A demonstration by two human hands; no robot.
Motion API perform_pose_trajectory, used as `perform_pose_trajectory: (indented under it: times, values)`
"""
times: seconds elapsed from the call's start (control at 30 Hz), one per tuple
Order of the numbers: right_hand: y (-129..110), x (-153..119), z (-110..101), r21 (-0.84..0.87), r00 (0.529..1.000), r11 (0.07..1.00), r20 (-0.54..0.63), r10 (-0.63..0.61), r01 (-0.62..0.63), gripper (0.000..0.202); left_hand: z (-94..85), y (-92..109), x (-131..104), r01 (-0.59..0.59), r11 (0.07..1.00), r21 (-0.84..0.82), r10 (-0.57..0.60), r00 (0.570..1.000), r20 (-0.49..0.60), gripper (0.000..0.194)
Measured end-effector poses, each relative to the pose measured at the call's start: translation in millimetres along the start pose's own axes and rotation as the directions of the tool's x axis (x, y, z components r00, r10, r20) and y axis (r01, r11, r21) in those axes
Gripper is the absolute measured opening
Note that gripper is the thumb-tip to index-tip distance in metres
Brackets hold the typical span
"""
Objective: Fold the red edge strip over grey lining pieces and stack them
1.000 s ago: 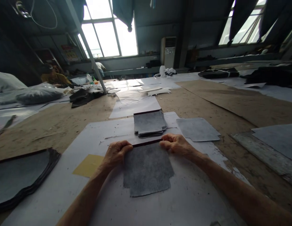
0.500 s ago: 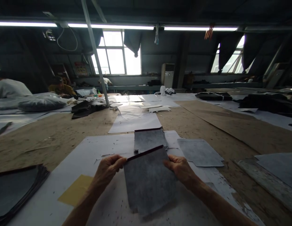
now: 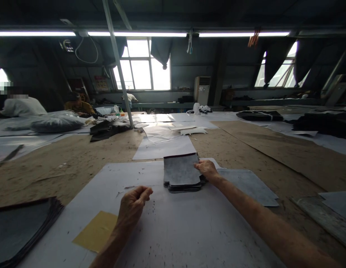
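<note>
At the far left we see a person in a pale top (image 3: 24,106), seated behind a plastic-wrapped bundle (image 3: 57,123). Nearer to us, at the lower left, a thick pile of grey sheets (image 3: 19,227) with a dark red band along its far edge runs out of view. Next comes a yellow square (image 3: 91,230), lying flat on the big white paper (image 3: 175,230) that covers our part of the brown tabletop (image 3: 78,156); our left forearm crosses its right corner. Our left hand (image 3: 135,201) is over the paper, fingers curled and narrow, the thumb drawn up to the forefinger, just left of the small stack and apart from it.

In the middle sits that small stack of grey pieces (image 3: 185,188), notched at the near corners — its top grey piece (image 3: 180,171) shows a dark red strip along the far edge. Our right hand (image 3: 208,169) is at the right side of it, fingers narrow and holding the top piece by that edge. Beyond our wrist, a single grey piece (image 3: 249,184) lies partly behind the forearm; farther right, a mottled slab (image 3: 315,214) carries another grey sheet (image 3: 339,203), cut off by the view
</note>
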State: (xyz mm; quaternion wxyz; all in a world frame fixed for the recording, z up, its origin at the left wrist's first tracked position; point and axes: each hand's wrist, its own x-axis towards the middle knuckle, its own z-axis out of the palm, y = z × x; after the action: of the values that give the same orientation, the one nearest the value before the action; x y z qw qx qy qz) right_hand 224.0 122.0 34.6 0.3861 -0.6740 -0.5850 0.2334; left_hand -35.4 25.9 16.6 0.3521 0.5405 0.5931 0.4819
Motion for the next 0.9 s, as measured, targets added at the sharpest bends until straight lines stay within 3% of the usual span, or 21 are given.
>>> perform_pose_trajectory:
  times: [0.17, 0.37, 0.67, 0.77, 0.9]
  values:
    - [4, -1, 2, -0.231, 0.998, 0.972, 0.027, 0.051, -0.043, 0.024, 0.8, -1, -2, -0.022, 0.998, 0.054, 0.020, 0.999, 0.041, 0.037]
    - [-3, -5, 0, -0.370, 0.999, 0.928, 0.009, 0.051, -0.044, 0.028, 2.9, 6, -7, -0.080, 0.982, 0.174, 0.070, 0.995, 0.065, 0.038]
    - [-9, -13, 2, -0.499, 0.989, 0.866, -0.146, -0.032, -0.046, 0.022, 3.4, 10, -7, -0.126, 0.954, 0.272, 0.109, 0.991, 0.077, 0.038]
    - [-4, -25, -13, -0.540, 0.984, 0.842, -0.149, -0.094, -0.001, 0.028, 1.5, 9, -8, -0.140, 0.943, 0.302, 0.118, 0.989, 0.087, 0.038]
    - [17, -60, -58, -0.611, 0.987, 0.782, -0.003, -0.162, 0.127, 0.023, 2.4, 9, -9, -0.159, 0.913, 0.374, 0.130, 0.986, 0.103, 0.039]
